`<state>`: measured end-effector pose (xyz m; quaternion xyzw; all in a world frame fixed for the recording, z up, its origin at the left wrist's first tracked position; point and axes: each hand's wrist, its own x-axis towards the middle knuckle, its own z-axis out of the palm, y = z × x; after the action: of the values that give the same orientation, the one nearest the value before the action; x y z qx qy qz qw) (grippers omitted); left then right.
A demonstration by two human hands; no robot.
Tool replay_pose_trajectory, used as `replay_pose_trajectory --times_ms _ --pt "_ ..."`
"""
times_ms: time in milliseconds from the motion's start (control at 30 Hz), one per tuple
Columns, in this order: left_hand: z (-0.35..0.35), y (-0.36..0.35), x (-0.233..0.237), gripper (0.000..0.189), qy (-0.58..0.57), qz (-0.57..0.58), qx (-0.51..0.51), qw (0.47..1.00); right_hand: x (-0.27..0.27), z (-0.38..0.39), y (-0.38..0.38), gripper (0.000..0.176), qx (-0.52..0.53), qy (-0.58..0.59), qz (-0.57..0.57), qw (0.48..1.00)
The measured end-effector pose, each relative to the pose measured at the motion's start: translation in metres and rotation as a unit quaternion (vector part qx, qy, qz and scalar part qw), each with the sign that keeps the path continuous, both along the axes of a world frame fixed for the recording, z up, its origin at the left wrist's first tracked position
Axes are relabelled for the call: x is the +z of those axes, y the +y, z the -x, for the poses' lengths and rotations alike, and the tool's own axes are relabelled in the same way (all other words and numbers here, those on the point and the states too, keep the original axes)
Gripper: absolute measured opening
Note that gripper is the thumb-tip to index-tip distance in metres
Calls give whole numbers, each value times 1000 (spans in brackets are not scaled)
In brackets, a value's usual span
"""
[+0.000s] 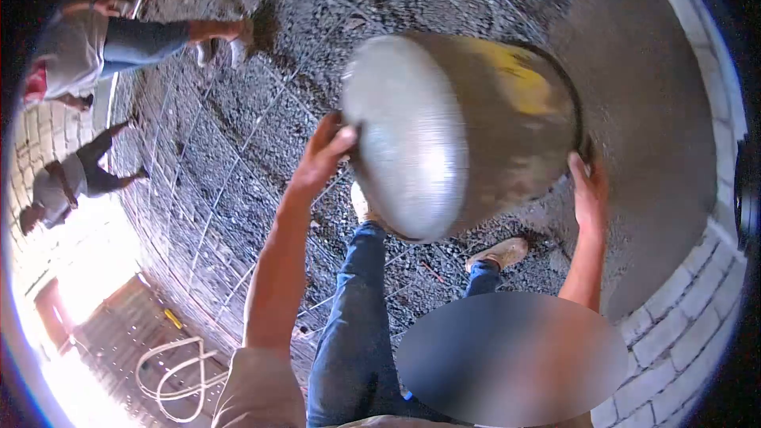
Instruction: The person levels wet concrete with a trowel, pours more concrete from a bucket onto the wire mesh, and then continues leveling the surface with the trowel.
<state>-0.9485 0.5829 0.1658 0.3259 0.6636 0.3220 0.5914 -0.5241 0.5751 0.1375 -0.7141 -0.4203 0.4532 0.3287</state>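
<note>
Bucket (507, 139): off the ground, tipped onto its side between both hands, in front of the legs. Smooth silvery end faces the left-hand side, dark rim on the right-hand side. Yellow patch on the upper wall. Surface slightly motion-blurred.
Left hand (326, 152): holding the edge of the silvery end, thumb over it, other fingers partly hidden.
Right hand (588, 184): holding the bucket near the dark rim, thumb visible; exact finger wrap can't be told.
Grip: two-handed, hands well apart, one at each end.
Gravel (261, 131): dark, loose, below and beyond the bucket, thin bars (247, 141) crossing over it in a grid.
Concrete (654, 150): smooth grey spread, right of the right hand.
Block wall (674, 333): curves past the concrete, far right of the grip.
Shoes (501, 254): both on the gravel, below the bucket.
Other people: one in blue shorts (143, 41), one in dark trousers (99, 162), both well left of the left hand.
White hose or rope (178, 372): looped, lower left of the grip.
</note>
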Motion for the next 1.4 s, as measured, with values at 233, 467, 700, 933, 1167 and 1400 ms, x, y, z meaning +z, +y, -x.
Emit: replay_pose_trajectory --times_ms 233,467,700,933,1167,1400 --pt "288 -175 -92 64 -20 110 295 949 73 346 109 58 318 43 -119 940" --pt "323 -336 -89 70 -23 372 315 873 -62 606 57 26 564 -117 -290 764" --pt "277 -463 -126 49 39 352 156 922 -94 676 21 34 610 -127 -354 698" --pt "259 -383 -111 49 -24 412 158 897 -93 692 -9 37 574 -194 -355 712" --pt "270 -399 -103 45 -19 392 162 905 -88 669 -18 37 547 -187 -311 755" --pt "265 -412 -99 39 28 401 160 902 -71 614 -8 35 515 -153 -235 810"
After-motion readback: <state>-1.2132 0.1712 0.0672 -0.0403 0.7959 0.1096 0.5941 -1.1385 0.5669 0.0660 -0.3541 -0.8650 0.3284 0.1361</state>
